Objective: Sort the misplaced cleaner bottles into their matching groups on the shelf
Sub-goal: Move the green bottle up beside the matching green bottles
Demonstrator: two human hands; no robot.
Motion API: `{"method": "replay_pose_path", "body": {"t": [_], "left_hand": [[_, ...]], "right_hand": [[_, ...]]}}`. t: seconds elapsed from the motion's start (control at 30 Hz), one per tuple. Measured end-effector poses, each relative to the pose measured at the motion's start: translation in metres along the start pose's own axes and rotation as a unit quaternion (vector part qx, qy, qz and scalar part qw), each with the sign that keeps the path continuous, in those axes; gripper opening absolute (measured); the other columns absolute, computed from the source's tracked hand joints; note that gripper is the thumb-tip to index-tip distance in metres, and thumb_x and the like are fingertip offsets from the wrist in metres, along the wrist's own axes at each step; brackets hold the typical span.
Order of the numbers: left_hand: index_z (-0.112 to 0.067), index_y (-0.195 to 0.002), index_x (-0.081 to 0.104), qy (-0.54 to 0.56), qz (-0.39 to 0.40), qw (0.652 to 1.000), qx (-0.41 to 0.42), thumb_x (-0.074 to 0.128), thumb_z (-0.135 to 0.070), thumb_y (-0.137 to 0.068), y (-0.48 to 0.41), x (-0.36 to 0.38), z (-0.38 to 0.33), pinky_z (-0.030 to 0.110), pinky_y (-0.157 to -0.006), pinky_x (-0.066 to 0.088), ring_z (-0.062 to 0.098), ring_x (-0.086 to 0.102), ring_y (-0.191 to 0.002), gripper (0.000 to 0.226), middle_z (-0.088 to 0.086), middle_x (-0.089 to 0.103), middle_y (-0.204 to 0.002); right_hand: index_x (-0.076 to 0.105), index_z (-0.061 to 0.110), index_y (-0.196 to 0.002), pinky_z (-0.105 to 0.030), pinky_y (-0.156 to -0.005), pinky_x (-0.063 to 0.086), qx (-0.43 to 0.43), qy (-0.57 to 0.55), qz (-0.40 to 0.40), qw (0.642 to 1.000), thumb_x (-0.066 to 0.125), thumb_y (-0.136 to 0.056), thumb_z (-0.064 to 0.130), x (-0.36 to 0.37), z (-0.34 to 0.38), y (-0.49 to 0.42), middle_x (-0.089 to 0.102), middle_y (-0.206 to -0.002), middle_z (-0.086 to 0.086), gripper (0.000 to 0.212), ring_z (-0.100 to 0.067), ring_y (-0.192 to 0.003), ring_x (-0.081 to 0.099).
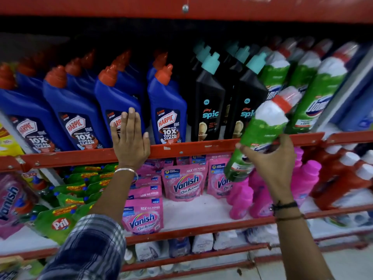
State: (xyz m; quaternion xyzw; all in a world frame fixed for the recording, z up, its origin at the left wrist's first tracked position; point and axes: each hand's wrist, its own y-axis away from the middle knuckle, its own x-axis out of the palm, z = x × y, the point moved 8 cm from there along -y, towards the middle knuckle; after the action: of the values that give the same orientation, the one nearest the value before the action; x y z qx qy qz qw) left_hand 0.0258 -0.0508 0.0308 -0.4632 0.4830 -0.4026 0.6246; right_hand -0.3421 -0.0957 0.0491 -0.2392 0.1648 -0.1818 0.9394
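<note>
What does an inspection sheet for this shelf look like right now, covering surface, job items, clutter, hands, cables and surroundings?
Surface: red-railed upper shelf, stocked in rows.
Job's things: green and white bottle, tilted, in front of the rail; blue Harpic bottles left, black Spic bottles middle, green bottles right.
Clutter: nothing seen.
Hands: left hand flat against a Harpic bottle and the rail; right hand with its grip around the tilted bottle.
Cables: nothing seen.
Surroundings: pink Vanish pouches and green Pril pouches on the shelf below.
</note>
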Motion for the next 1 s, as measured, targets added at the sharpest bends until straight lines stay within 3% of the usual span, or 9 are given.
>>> {"method": "replay_pose_path", "body": {"t": [0.13, 0.3, 0.4, 0.47, 0.5, 0.6, 0.8, 1.0], "left_hand": [[-0.005, -0.151, 0.015, -0.003, -0.006, 1.0, -0.005, 0.034, -0.028, -0.099, 0.001, -0.001, 0.0, 0.044, -0.12, 0.005, 0.018, 0.003, -0.148, 0.059, 0.001, 0.001, -0.161], [-0.003, -0.15, 0.018, -0.013, -0.011, 1.0, -0.007, 0.034, -0.028, -0.098, 0.001, -0.001, 0.0, 0.045, -0.119, 0.006, 0.018, 0.006, -0.148, 0.059, 0.001, 0.004, -0.161], [-0.004, -0.151, 0.017, -0.012, -0.014, 1.0, -0.004, 0.034, -0.028, -0.098, 0.001, -0.001, -0.001, 0.045, -0.119, 0.006, 0.018, 0.007, -0.148, 0.06, 0.002, 0.005, -0.161], [-0.004, -0.151, 0.017, -0.013, -0.016, 1.0, -0.003, 0.034, -0.027, -0.098, 0.0, -0.001, -0.001, 0.045, -0.119, 0.007, 0.018, 0.007, -0.148, 0.06, 0.002, 0.006, -0.161], [-0.004, -0.151, 0.017, -0.014, -0.017, 1.0, -0.003, 0.033, -0.027, -0.098, 0.0, -0.001, -0.001, 0.045, -0.119, 0.007, 0.018, 0.007, -0.148, 0.06, 0.002, 0.006, -0.161], [-0.005, -0.151, 0.016, -0.012, -0.017, 1.0, -0.004, 0.033, -0.027, -0.098, -0.001, -0.002, -0.001, 0.045, -0.119, 0.006, 0.018, 0.007, -0.148, 0.06, 0.002, 0.005, -0.161], [-0.005, -0.151, 0.017, -0.01, -0.018, 1.0, -0.004, 0.034, -0.027, -0.097, -0.001, -0.001, -0.001, 0.045, -0.119, 0.007, 0.019, 0.008, -0.148, 0.061, 0.002, 0.007, -0.161], [-0.006, -0.151, 0.016, -0.018, -0.022, 1.0, 0.0, 0.034, -0.027, -0.097, 0.0, -0.001, -0.001, 0.044, -0.119, 0.007, 0.019, 0.008, -0.148, 0.061, 0.002, 0.007, -0.161]], "right_hand": [[0.053, 0.012, -0.113, -0.036, -0.077, 0.052, -0.02, 0.011, -0.077, 0.997, 0.088, -0.051, 0.051, -0.04, 0.017, -0.039, 0.066, -0.103, -0.008, 0.082, -0.023, -0.088, 0.063], [0.053, 0.006, -0.121, -0.017, -0.076, 0.039, -0.03, 0.017, -0.125, 0.992, 0.087, -0.059, 0.042, -0.064, 0.026, -0.079, 0.06, -0.108, -0.002, 0.08, -0.009, -0.087, 0.05], [0.053, 0.005, -0.121, -0.017, -0.08, 0.04, -0.04, 0.004, -0.134, 0.99, 0.086, -0.06, 0.043, -0.064, 0.029, -0.096, 0.063, -0.114, -0.007, 0.079, -0.01, -0.093, 0.051], [0.053, 0.005, -0.121, -0.01, -0.079, 0.039, -0.049, -0.008, -0.133, 0.99, 0.086, -0.06, 0.041, -0.059, 0.028, -0.106, 0.061, -0.11, -0.003, 0.078, -0.012, -0.095, 0.054], [0.052, 0.005, -0.121, -0.011, -0.081, 0.041, -0.053, -0.008, -0.134, 0.99, 0.086, -0.06, 0.042, -0.056, 0.026, -0.11, 0.06, -0.111, -0.002, 0.08, -0.015, -0.096, 0.056], [0.048, 0.004, -0.126, -0.032, -0.092, 0.046, -0.057, 0.004, -0.132, 0.99, 0.085, -0.06, 0.044, -0.047, 0.02, -0.119, 0.06, -0.12, -0.011, 0.086, -0.025, -0.107, 0.057], [0.043, 0.003, -0.132, -0.028, -0.096, 0.038, -0.029, 0.007, -0.097, 0.995, 0.086, -0.064, 0.036, -0.028, -0.001, -0.124, 0.055, -0.129, -0.014, 0.086, -0.026, -0.118, 0.051], [0.048, 0.006, -0.126, -0.044, -0.093, 0.048, -0.03, 0.026, -0.091, 0.995, 0.086, -0.062, 0.038, -0.023, -0.012, -0.127, 0.059, -0.123, -0.015, 0.081, -0.03, -0.112, 0.055]]}}
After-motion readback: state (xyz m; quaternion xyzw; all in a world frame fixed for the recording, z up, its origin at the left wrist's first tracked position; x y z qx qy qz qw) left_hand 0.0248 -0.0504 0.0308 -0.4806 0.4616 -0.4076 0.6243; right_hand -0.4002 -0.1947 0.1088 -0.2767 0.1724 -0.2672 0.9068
